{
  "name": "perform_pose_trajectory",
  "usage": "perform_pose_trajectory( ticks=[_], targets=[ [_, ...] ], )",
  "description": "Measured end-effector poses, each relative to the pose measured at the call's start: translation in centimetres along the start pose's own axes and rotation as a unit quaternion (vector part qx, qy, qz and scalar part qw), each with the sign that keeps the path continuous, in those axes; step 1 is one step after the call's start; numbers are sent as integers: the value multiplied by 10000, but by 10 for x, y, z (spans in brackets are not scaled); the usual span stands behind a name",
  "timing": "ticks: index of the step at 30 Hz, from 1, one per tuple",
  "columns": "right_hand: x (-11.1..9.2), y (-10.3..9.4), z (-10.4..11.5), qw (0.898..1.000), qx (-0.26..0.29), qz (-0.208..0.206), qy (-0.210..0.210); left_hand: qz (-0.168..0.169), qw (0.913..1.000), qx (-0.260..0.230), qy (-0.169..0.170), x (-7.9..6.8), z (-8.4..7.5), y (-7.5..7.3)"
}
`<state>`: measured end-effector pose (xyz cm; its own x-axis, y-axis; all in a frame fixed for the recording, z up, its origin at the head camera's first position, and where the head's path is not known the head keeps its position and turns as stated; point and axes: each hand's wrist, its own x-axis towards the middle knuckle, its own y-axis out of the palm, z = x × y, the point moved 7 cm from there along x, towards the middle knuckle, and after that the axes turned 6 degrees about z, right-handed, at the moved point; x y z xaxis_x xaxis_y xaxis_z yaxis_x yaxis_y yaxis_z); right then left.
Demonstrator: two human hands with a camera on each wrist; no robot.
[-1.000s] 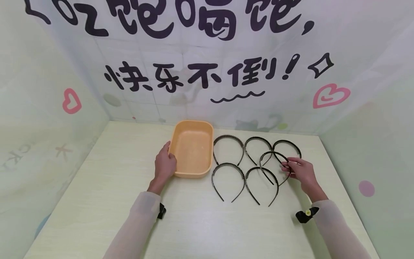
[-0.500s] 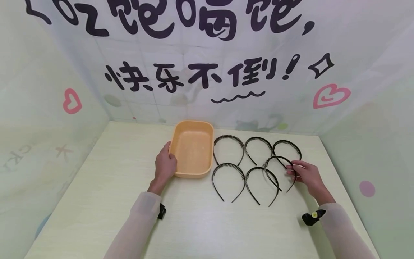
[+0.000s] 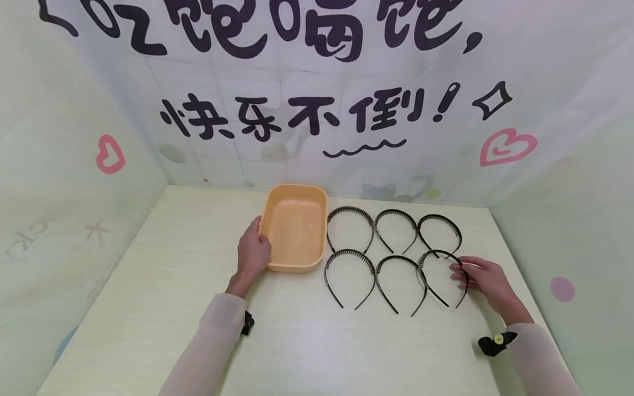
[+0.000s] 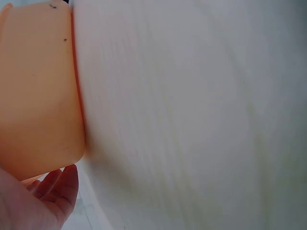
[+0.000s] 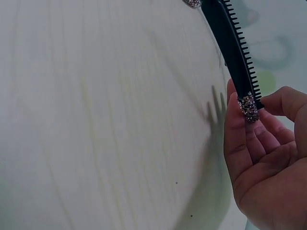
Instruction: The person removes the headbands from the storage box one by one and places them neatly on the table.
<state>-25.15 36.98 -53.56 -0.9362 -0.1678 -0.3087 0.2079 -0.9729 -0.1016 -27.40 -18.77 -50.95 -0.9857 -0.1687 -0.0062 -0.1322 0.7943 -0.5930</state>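
Note:
My left hand grips the left side of an orange plastic tray, thumb at the rim; in the left wrist view the fingers lie against the outer wall. With my right hand I pinch the right side of a black toothed headband, at the front right of two rows of headbands. In the right wrist view, thumb and fingers hold the headband close to a glittery patch on its arm. Whether its tips touch the table cannot be told.
Three headbands form the back row, among them a left one next to the tray and a right one. Two more lie in front. A printed cloth wall stands behind the pale table.
My right hand has moved right and toward me, bringing the headband off the back-row one to the front row's right end. The left hand and tray have stayed put.

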Motion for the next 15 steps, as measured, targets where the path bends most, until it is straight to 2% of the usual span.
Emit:
perform_pose_trajectory(
  ticks=[15],
  targets=[
    [-12,-25,-8,9976,635,155,-227,13,10000,23,-56,-1,-1,-1]
  ],
)
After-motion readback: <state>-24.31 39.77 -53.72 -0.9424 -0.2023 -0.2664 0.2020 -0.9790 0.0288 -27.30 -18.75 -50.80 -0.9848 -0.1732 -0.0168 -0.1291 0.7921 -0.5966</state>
